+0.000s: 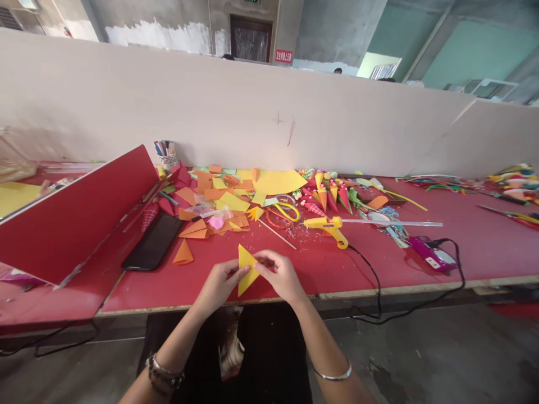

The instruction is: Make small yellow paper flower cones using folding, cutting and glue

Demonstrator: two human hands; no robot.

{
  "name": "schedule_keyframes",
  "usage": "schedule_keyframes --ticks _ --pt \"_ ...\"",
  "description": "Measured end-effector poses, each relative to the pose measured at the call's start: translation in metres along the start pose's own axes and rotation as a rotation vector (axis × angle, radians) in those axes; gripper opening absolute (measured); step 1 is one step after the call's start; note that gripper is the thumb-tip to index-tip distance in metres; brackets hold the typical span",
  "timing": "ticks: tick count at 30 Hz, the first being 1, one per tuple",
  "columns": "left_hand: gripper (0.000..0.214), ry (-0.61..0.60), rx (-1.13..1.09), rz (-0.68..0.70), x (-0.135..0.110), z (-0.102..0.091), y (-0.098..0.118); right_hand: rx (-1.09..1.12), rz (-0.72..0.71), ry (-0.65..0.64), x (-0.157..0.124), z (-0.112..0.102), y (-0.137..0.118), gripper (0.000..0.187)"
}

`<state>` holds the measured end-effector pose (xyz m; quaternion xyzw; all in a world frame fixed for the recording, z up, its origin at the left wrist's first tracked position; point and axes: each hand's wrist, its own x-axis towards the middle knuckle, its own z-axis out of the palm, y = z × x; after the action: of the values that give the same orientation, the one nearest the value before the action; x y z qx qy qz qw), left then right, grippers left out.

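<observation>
Two sets of fingers [237,276], left hand [219,286] and right hand [283,276], pinch yellow paper [245,259] over near edge of surface [328,269]. Probably mid-shaping; next move calls for steady, aligned edges. Beyond: phone [154,244] left, glue gun [330,224] right.

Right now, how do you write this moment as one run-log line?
left hand: holding yellow paper piece; right hand: holding same piece; glue gun: lying on red table, right of hands; phone: left of hands

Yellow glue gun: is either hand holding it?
No, the glue gun rests on the table while the left hand and right hand hold yellow paper.
</observation>
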<state>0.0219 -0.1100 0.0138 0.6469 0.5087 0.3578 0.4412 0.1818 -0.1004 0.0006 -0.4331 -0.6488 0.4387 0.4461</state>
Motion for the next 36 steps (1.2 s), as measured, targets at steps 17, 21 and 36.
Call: schedule_keyframes --ticks 17,21,36 --pt "0.024 0.16 0.208 0.257 0.003 -0.007 -0.008 0.046 -0.18 0.005 -0.006 -0.003 -0.006 0.018" --pt "0.018 0.134 0.224 0.241 0.001 -0.005 -0.009 0.024 -0.172 0.039 -0.008 -0.004 -0.004 0.014" --pt "0.028 -0.007 -0.492 -0.189 0.0 0.001 -0.013 -0.121 -0.265 -0.022 -0.012 0.001 -0.01 0.03"
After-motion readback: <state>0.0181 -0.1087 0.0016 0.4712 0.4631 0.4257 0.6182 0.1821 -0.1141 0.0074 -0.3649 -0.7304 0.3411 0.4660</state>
